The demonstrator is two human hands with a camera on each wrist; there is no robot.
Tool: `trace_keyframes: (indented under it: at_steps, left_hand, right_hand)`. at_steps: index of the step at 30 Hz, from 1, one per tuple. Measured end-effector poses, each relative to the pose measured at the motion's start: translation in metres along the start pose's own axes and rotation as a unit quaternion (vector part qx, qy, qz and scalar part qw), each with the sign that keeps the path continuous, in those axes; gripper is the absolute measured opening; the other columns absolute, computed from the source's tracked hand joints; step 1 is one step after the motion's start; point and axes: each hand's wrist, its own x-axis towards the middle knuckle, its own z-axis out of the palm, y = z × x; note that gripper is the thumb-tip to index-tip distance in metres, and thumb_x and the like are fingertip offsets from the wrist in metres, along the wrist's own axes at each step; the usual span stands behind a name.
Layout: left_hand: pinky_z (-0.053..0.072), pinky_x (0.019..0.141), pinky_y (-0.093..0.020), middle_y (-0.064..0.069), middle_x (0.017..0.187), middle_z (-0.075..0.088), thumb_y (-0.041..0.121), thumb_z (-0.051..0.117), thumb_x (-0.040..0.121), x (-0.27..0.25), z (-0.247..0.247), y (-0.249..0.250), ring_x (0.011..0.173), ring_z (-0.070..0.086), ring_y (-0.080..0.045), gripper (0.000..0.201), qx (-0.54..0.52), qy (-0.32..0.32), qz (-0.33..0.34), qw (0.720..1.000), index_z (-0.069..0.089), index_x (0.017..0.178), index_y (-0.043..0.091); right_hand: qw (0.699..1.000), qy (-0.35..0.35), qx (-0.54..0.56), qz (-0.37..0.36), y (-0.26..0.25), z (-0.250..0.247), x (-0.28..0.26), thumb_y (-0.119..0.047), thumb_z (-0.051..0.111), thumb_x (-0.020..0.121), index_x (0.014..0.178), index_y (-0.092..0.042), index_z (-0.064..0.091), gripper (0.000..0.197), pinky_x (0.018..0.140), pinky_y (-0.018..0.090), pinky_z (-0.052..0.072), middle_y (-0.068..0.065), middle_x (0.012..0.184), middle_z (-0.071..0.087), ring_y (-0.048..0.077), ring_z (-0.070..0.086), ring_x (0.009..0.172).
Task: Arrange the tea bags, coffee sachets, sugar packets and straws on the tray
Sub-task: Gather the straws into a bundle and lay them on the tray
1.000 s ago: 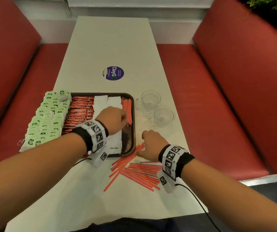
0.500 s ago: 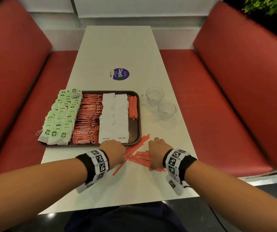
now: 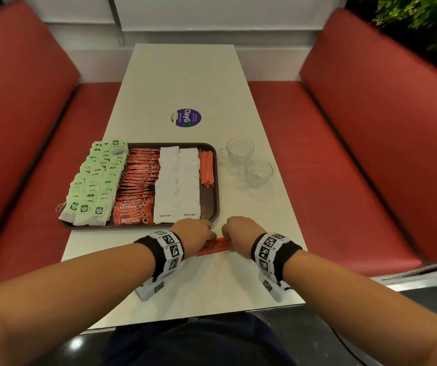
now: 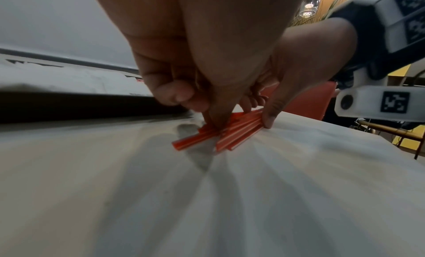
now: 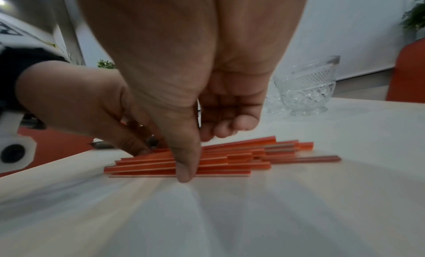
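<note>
1. Your left hand (image 3: 195, 235) and right hand (image 3: 239, 235) meet over a loose bundle of red straws (image 3: 213, 246) lying flat on the white surface (image 3: 185, 80), just short of the tray's near edge.
2. Your left hand pinches one end of the bundle, thumb on the near side and curled fingers (image 4: 177, 95) behind, the straw ends (image 4: 197, 140) poking out beneath it.
3. Your right hand pinches the other end, its thumb (image 5: 184, 161) planted on the surface against the near side of the bundle (image 5: 230, 157), fingers bent down over the far side.
4. Just beyond your hands sits the brown tray (image 3: 213, 207), with green-tagged tea bags (image 3: 93, 180) beyond your left hand, then red coffee sachets (image 3: 137, 186), white sugar packets (image 3: 177, 183) and, straight ahead of your right hand, a neat row of straws on the tray (image 3: 206, 167).
5. Two clear glass cups (image 3: 249, 163) stand beyond your right hand, off the tray and near its far corner.
6. A round purple sticker (image 3: 185, 117) lies further out, well past the tray.
</note>
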Motion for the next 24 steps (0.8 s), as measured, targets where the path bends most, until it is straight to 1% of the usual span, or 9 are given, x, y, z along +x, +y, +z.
trace_keyframes:
  at_steps: [4,7,9,11,14,17,19,21,24]
  left_hand:
    - [0.051,0.079,-0.036,-0.003,0.106,0.058,0.018,0.055,0.094,0.007,0.001,0.000,0.099,0.060,-0.024,0.032,-0.016,0.014,0.012,1.000,0.061,0.125,0.021]
    - [0.045,0.081,-0.034,-0.005,0.105,0.060,0.026,0.051,0.097,0.011,0.001,0.005,0.101,0.057,-0.023,0.026,-0.040,0.041,0.008,0.998,0.062,0.118,0.015]
    - [0.046,0.083,-0.035,-0.006,0.104,0.059,0.040,0.048,0.099,0.012,0.004,0.009,0.100,0.055,-0.023,0.033,-0.049,0.047,0.005,0.998,0.063,0.112,0.014]
    - [0.046,0.084,-0.036,-0.007,0.106,0.058,0.046,0.052,0.096,0.015,0.008,0.013,0.101,0.055,-0.024,0.036,-0.037,0.035,0.006,0.999,0.061,0.110,0.014]
    - [0.047,0.084,-0.038,-0.009,0.109,0.059,0.040,0.053,0.098,0.020,0.010,0.012,0.102,0.058,-0.027,0.032,-0.028,0.018,-0.001,0.999,0.060,0.111,0.011]
    - [0.046,0.082,-0.037,-0.010,0.107,0.060,0.033,0.050,0.100,0.022,0.009,0.009,0.100,0.060,-0.028,0.027,-0.028,0.011,-0.001,1.000,0.060,0.109,0.010]
    - [0.047,0.083,-0.037,-0.011,0.108,0.061,0.031,0.049,0.100,0.022,0.009,0.008,0.100,0.061,-0.029,0.025,-0.017,-0.003,0.004,1.000,0.059,0.109,0.010]
    - [0.049,0.087,-0.039,-0.012,0.109,0.061,0.028,0.047,0.101,0.023,0.011,0.010,0.102,0.060,-0.030,0.024,0.002,-0.020,0.004,1.000,0.058,0.111,0.009]
    - [0.046,0.091,-0.039,-0.015,0.115,0.059,0.021,0.045,0.103,0.023,0.012,0.013,0.106,0.058,-0.032,0.024,0.038,-0.039,0.016,0.998,0.056,0.117,0.006]
  right_hand:
    - [0.998,0.052,0.028,0.016,0.008,0.006,0.000,-0.028,0.079,0.081,0.114,-0.014,0.059,0.041,0.087,0.040,0.050,0.006,0.113,0.054,0.026,0.052,0.105]
    - [0.999,0.029,0.014,0.007,0.010,0.008,0.001,-0.032,0.072,0.086,0.108,-0.015,0.063,0.029,0.086,0.041,0.051,0.005,0.108,0.054,0.026,0.053,0.104]
    - [1.000,0.017,0.008,0.001,0.009,0.011,0.003,-0.031,0.067,0.091,0.105,-0.013,0.064,0.023,0.085,0.039,0.050,0.007,0.106,0.055,0.028,0.055,0.103]
    - [1.000,0.019,0.005,0.000,0.010,0.012,0.003,-0.032,0.062,0.094,0.103,-0.011,0.065,0.023,0.083,0.037,0.047,0.010,0.104,0.057,0.029,0.057,0.102]
    - [1.000,0.014,0.011,-0.001,0.010,0.009,0.004,-0.032,0.064,0.091,0.100,-0.011,0.065,0.024,0.080,0.036,0.045,0.011,0.102,0.059,0.028,0.057,0.096]
    - [1.000,-0.014,0.004,0.010,0.011,0.006,0.005,-0.028,0.067,0.091,0.100,-0.013,0.065,0.017,0.076,0.036,0.047,0.009,0.098,0.064,0.027,0.056,0.085]
    - [0.999,-0.028,-0.008,0.018,0.010,0.006,0.005,-0.028,0.063,0.094,0.096,-0.015,0.064,0.013,0.073,0.035,0.048,0.007,0.090,0.064,0.025,0.055,0.079]
    - [0.999,-0.035,-0.023,0.020,0.007,0.008,0.004,-0.027,0.057,0.096,0.089,-0.017,0.061,0.013,0.070,0.034,0.048,0.004,0.083,0.058,0.026,0.056,0.077]
    - [0.998,-0.043,-0.035,0.021,0.003,0.009,0.004,-0.021,0.053,0.094,0.085,-0.017,0.058,0.011,0.072,0.035,0.051,0.003,0.079,0.056,0.027,0.057,0.076]
